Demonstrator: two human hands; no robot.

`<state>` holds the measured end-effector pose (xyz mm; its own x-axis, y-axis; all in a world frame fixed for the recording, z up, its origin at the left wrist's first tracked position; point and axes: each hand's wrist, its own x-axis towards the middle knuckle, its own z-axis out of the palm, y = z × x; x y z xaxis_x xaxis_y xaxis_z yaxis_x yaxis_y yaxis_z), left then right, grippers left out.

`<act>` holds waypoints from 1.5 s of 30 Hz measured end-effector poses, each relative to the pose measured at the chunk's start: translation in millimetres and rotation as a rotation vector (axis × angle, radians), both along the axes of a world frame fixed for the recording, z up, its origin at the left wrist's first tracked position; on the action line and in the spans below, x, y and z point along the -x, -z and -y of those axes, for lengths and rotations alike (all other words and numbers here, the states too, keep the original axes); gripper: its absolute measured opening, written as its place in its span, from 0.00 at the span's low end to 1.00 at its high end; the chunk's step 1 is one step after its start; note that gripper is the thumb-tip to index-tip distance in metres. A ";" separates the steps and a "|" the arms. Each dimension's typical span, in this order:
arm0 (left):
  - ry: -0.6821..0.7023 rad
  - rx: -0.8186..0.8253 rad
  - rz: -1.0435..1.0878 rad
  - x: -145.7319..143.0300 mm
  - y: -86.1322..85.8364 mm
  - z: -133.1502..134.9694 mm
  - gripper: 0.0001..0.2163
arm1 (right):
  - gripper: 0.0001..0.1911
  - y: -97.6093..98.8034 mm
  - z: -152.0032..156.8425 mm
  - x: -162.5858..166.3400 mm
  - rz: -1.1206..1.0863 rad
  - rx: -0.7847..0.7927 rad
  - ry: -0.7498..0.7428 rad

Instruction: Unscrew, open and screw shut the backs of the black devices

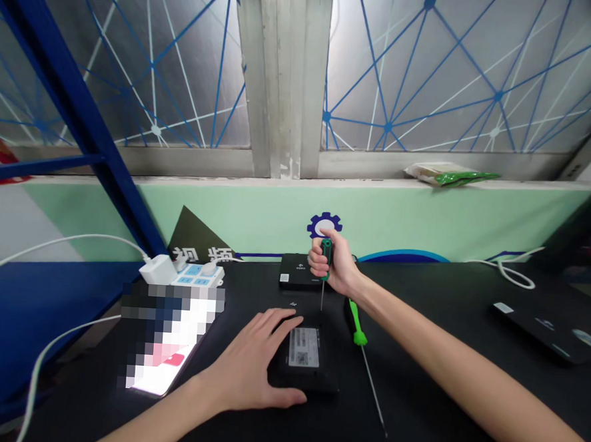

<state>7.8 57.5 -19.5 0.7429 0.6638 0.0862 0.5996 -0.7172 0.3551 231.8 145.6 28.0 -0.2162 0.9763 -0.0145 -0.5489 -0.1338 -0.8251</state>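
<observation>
My right hand (340,264) is wrapped round the green handle of a screwdriver (325,266). Its thin shaft points down, with the tip near the far edge of a black box-shaped device (326,381); whether it touches a screw I cannot tell. A white printed label (304,347) is on the device's upper face. My left hand (254,358) lies over the device's left side, fingers spread and thumb along the near edge. To the right of the device lies a second screwdriver (358,328) with a bright green and black handle, its long shaft pointing toward me.
Behind the device sits another black box (300,272). A lit phone (177,347) and a white power strip (197,275) with a plugged-in charger (158,270) are on the left. Another flat black device (544,329) lies at right, near a white cable (517,278).
</observation>
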 end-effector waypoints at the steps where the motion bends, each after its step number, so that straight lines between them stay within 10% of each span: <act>1: 0.000 0.001 -0.002 0.2 0.8 -0.3 0.44 | 0.20 -0.6 0.3 -0.3 -0.004 0.001 -0.022; 32: 0.053 0.041 0.005 -2.4 -3.3 -4.7 0.44 | 0.23 26.1 -25.6 -15.6 -0.043 0.188 0.111; 45: 0.063 0.029 0.024 -3.0 -3.4 -3.8 0.42 | 0.24 6.7 5.7 4.8 -0.016 0.028 0.134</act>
